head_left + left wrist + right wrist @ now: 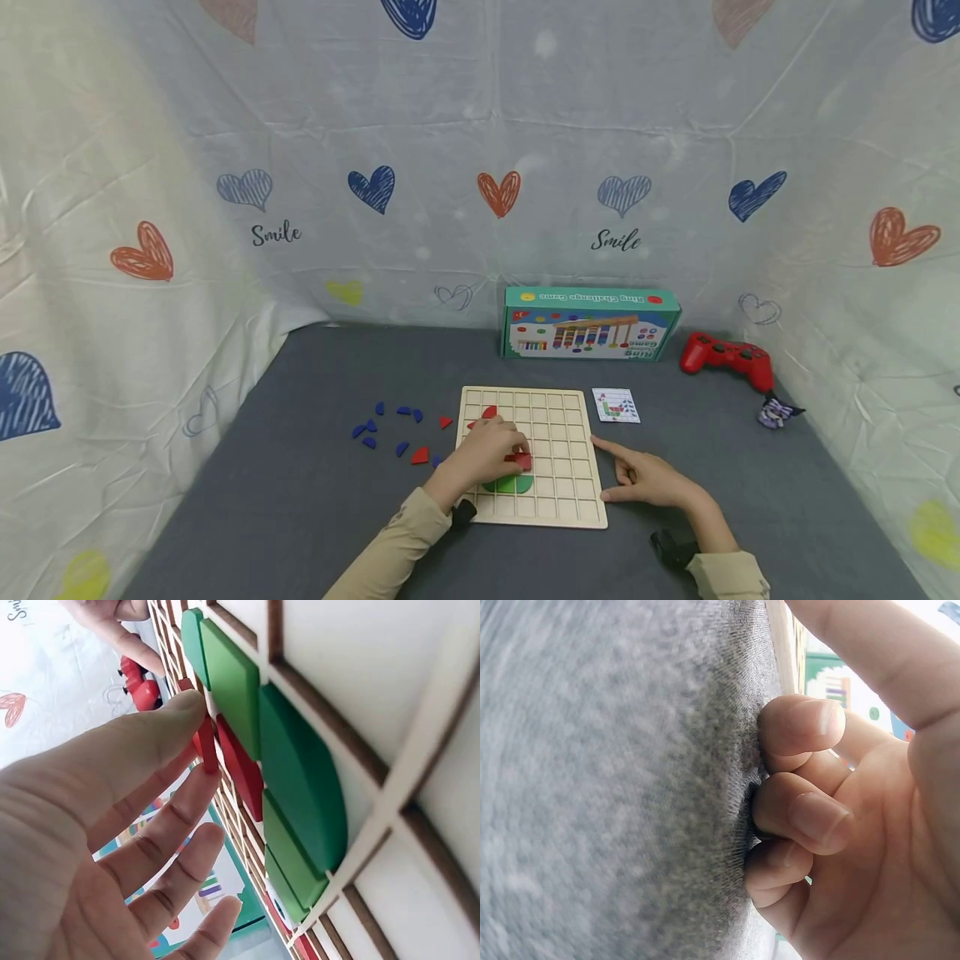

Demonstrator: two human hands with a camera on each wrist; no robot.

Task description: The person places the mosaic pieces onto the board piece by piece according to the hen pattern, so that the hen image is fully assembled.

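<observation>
A wooden grid board (558, 454) lies flat on the grey table. Over its left part, my left hand (487, 448) pinches a small red piece (208, 746) between thumb and fingertips, held close over the grid. Light green pieces (234, 682) and dark green pieces (304, 780) sit in the grid beside it, with another red piece (241, 769) among them. Part of a red piece (490, 412) shows beyond the left hand. At the board's right edge, my right hand (651, 479) touches the rim with its extended index finger and thumb; its other fingers curl against the tabletop.
Several blue half-round pieces (369, 442) and a few red pieces (420, 456) lie left of the board. A pattern card (617, 406) is at its upper right. Farther back are a green game box (592, 325), a red game controller (726, 357) and a small figure (776, 412).
</observation>
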